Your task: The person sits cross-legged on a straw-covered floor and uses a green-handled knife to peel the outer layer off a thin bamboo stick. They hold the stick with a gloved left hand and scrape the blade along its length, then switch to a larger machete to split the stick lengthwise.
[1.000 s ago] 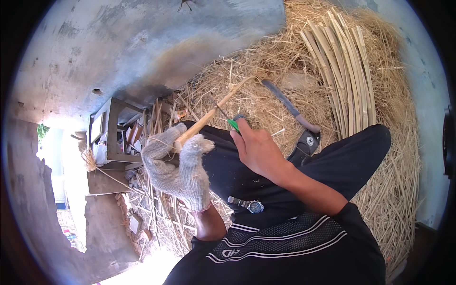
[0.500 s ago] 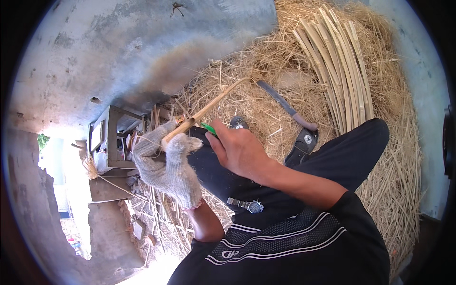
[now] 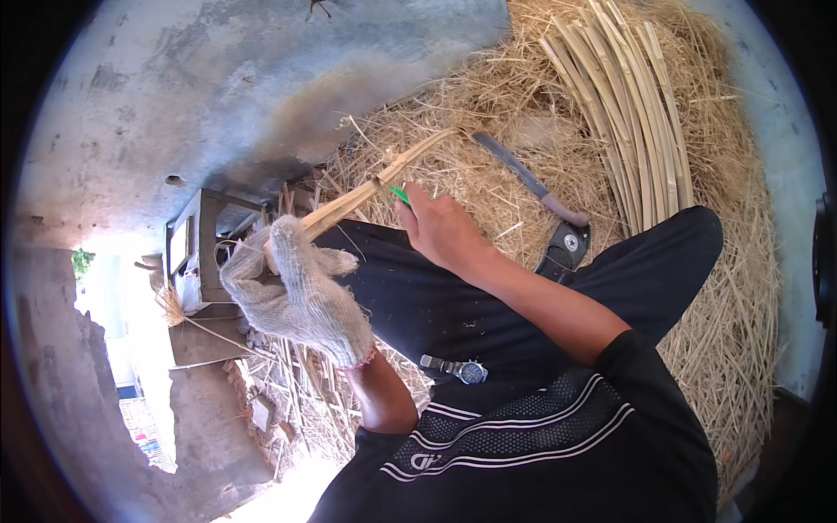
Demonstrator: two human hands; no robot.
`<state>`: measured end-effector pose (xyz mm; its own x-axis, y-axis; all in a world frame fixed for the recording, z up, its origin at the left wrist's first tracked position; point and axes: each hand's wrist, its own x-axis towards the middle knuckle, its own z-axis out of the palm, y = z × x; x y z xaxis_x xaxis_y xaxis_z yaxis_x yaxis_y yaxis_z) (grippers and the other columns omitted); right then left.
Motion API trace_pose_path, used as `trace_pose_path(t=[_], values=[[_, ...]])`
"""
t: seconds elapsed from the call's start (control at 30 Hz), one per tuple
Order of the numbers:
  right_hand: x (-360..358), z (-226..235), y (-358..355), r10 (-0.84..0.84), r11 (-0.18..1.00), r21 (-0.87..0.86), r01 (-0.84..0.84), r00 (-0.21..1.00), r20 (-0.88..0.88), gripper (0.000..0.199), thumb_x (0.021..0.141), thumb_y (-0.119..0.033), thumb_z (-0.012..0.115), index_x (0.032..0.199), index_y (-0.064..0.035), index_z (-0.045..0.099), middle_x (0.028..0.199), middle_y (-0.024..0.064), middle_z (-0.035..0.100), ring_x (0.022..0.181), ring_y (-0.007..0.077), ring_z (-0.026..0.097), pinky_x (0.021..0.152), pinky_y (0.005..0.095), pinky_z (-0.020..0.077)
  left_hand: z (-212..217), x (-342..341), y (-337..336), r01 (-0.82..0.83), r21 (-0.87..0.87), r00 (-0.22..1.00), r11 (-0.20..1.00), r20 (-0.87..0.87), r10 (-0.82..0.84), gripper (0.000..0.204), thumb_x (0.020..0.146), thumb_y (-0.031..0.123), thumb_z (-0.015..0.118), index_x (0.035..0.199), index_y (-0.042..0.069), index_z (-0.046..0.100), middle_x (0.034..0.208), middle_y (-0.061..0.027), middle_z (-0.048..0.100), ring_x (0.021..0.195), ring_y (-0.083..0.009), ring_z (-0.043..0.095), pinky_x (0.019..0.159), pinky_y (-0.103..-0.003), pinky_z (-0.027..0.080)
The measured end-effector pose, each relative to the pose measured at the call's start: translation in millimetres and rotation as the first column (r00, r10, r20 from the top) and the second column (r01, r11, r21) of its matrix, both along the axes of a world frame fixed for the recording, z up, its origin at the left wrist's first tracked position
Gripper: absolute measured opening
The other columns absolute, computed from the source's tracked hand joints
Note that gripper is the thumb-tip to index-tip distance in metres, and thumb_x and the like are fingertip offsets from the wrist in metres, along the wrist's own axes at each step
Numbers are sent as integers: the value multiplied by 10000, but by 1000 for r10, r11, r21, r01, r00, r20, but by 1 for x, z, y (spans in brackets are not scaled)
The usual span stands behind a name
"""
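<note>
In a grey knitted glove, my left hand (image 3: 296, 292) is closed around the near end of a long bamboo strip (image 3: 349, 200). The strip slants away to the upper right and bends near its far tip. My bare right hand (image 3: 443, 231) grips a small green-handled knife (image 3: 400, 195) beside the strip's middle. A dark spot crosses the strip near the knife's tip; whether it is blade or bamboo joint I cannot tell. Past the strip's far tip, a long dark-bladed machete (image 3: 513, 166) lies on the straw, its handle toward my shoe.
A bundle of pale bamboo strips (image 3: 632, 113) lies on the straw (image 3: 724, 288) at the upper right. My dark shoe (image 3: 565, 248) is just below the machete handle. A wristwatch (image 3: 471, 372) rests on my lap. At left stands a small cabinet (image 3: 205, 253) against the stained wall (image 3: 218, 96).
My right hand and the knife have moved up along the strip, away from the glove. My left hand has shifted slightly left with the strip's near end.
</note>
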<state>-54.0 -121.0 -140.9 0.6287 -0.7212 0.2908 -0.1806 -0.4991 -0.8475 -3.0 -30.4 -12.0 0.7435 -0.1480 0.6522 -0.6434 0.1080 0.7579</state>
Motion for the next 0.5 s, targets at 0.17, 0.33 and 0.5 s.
trace_pose_path(t=[0.17,0.33,0.5], values=[[0,34,28,123,992,-12,-122,983,135,259,1012,-241,517,1098,3,507,603,228,610,580,476,619,536,543,501,5,4,1,-99,-20,994,995,-57,98,213,943,134,687,911,38,500,504,-55,553,380,-111,537,420,-211,414],[7,-7,-4,-24,1000,6,24,998,-55,230,994,-220,546,1062,0,526,600,239,602,565,473,613,533,546,492,5,1,-3,-54,-13,997,998,-51,54,222,940,131,688,920,38,487,504,-68,553,364,-113,530,386,-207,391],[8,26,18,99,995,-30,-98,994,36,214,989,-218,545,1043,-11,536,588,231,593,575,472,620,535,542,503,0,7,1,-67,-40,997,997,-48,65,227,939,134,685,921,42,479,509,-71,553,361,-115,529,357,-210,380]])
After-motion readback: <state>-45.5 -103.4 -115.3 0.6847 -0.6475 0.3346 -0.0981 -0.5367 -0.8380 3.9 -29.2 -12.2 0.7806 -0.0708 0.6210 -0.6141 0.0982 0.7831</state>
